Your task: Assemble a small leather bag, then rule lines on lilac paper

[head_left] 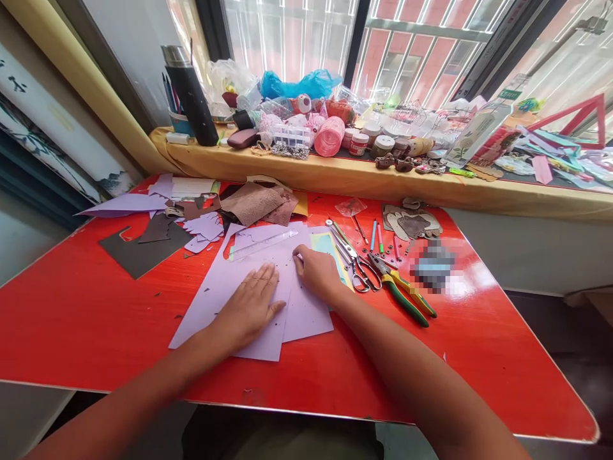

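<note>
Two overlapping sheets of purple paper [258,348] lie on the red table, dotted with small dark bits. My left hand [251,300] rests flat on the left sheet, fingers stretched out. Just to its right, my right hand [318,271] is closed over the paper, thumb and forefinger together near the end of a clear ruler [263,245]. Whatever sits between those fingertips, if anything, is too small to make out. Beside the right hand lie a yellow-edged pale blue sheet [325,245], silver scissors [357,262] and green-and-yellow pliers [405,291].
Brown leather pieces [253,203], purple paper scraps [204,227] and a dark sheet [138,255] lie at back left. Colored pens [373,235] and leather cutouts [414,222] are at back right, near a blurred dark item [434,265]. A black bottle [191,96] stands on the cluttered windowsill.
</note>
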`<move>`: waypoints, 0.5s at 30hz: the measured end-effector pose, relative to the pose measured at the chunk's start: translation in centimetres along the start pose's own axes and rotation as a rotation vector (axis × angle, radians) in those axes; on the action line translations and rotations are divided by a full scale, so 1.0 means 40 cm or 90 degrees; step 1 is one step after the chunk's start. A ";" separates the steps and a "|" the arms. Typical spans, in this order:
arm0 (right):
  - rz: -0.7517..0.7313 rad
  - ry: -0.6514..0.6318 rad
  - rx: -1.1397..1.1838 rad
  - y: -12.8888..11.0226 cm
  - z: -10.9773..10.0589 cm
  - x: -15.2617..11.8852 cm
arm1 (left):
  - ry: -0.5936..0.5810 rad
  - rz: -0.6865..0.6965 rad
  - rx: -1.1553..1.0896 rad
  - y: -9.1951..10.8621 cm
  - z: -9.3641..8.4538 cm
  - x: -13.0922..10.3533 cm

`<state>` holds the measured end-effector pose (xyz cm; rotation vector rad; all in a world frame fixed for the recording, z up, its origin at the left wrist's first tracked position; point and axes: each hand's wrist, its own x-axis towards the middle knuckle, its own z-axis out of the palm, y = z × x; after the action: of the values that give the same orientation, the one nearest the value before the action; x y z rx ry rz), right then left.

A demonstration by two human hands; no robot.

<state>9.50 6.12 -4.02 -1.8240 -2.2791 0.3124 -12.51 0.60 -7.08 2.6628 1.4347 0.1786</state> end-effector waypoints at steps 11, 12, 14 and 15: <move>0.004 -0.001 0.014 0.002 0.005 -0.001 | -0.036 0.290 -0.049 0.377 0.019 -0.107; 0.003 0.000 0.015 0.002 0.005 -0.001 | -0.035 0.328 -0.064 0.425 0.019 -0.106; 0.002 0.002 0.013 0.002 0.005 -0.002 | -0.049 0.378 -0.090 0.516 0.019 -0.094; 0.001 0.002 0.010 0.002 0.005 -0.002 | -0.043 0.433 -0.098 0.555 0.018 -0.084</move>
<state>9.53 6.03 -4.22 -1.8183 -2.2664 0.3279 4.05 -14.39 -4.54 2.8706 0.4270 0.2355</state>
